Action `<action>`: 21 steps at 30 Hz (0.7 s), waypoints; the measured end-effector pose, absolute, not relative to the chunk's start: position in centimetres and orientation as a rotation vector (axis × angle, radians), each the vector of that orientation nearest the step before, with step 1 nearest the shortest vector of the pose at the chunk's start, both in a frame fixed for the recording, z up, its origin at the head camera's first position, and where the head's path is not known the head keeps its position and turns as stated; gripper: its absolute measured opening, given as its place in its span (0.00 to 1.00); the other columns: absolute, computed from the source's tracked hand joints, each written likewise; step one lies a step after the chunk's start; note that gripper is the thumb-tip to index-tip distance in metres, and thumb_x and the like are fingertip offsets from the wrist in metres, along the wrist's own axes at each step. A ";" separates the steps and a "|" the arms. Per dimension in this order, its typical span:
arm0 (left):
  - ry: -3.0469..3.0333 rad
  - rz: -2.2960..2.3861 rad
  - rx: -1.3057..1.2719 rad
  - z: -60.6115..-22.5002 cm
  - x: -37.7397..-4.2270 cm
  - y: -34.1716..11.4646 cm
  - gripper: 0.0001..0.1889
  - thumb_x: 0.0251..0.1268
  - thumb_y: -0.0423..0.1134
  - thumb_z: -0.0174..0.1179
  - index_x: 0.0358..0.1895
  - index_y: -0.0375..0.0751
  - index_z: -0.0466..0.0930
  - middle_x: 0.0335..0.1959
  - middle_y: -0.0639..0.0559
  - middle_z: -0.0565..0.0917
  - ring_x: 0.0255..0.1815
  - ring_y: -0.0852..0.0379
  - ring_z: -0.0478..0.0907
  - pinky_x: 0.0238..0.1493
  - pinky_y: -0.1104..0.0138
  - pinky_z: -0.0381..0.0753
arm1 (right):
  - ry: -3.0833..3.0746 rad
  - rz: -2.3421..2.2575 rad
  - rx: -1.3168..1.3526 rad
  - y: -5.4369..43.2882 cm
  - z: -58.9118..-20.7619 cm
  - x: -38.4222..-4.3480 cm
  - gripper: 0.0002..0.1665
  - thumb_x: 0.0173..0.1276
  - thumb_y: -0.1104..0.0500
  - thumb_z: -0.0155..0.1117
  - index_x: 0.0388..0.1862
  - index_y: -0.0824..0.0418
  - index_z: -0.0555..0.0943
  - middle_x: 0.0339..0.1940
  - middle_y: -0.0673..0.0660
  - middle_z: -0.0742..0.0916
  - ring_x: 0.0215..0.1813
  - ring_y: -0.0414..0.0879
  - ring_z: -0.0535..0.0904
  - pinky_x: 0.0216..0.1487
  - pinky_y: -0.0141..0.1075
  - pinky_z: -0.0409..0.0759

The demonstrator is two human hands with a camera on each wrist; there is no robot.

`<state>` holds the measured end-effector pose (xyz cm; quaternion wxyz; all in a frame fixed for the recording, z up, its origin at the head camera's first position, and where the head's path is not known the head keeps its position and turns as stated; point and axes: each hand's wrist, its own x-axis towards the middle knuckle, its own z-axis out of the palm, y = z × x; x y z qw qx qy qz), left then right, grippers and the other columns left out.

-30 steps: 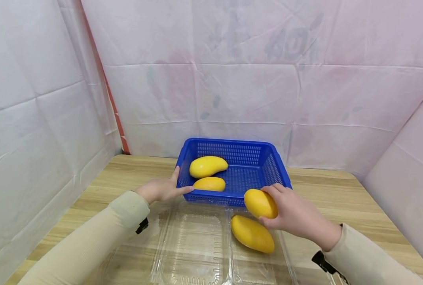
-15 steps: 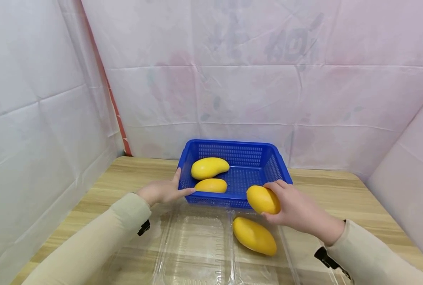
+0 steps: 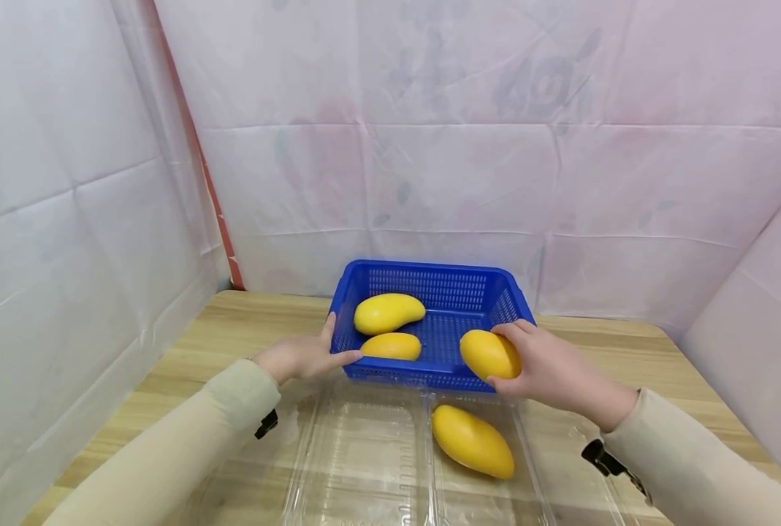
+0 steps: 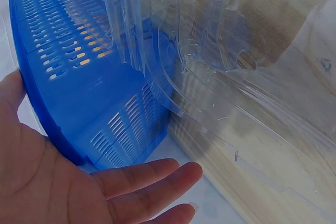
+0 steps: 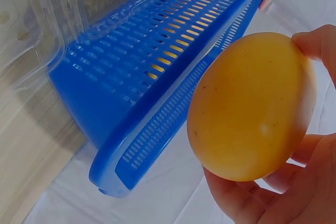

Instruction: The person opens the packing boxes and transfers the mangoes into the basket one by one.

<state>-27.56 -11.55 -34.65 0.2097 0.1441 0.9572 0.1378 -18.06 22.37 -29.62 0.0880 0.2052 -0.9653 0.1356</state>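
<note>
My right hand (image 3: 548, 365) grips a yellow mango (image 3: 490, 354) over the front right rim of a blue plastic basket (image 3: 508, 292). The right wrist view shows this mango (image 5: 252, 108) held between thumb and fingers, above the basket's rim (image 5: 152, 108). Two yellow mangoes lie in the left part of the basket, one at the back (image 3: 389, 313) and one in front (image 3: 391, 346). At the basket's front left corner, my left hand (image 3: 301, 356) lies with thumb on the rim. The left wrist view shows the left hand's fingers (image 4: 152, 182) extended beside the basket wall.
A clear plastic box (image 3: 364, 446) with two sections lies directly before the basket on the wooden table (image 3: 245, 321). Another mango (image 3: 473, 442) rests in its right section. White sheets (image 3: 429, 175) hang at the back and both sides.
My right hand has raised the mango from over the clear box to above the basket's front rim. My left hand stays at the basket corner. The view has shifted slightly.
</note>
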 end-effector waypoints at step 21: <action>2.645 0.366 0.378 -34.2 -27.4 -11.4 0.58 0.51 0.80 0.34 0.72 0.42 0.22 0.65 0.40 0.67 0.53 0.44 0.76 0.50 0.51 0.73 | -2.921 0.422 0.582 22.8 -28.7 -19.4 0.35 0.50 0.48 0.72 0.52 0.67 0.74 0.41 0.58 0.79 0.28 0.43 0.71 0.26 0.35 0.71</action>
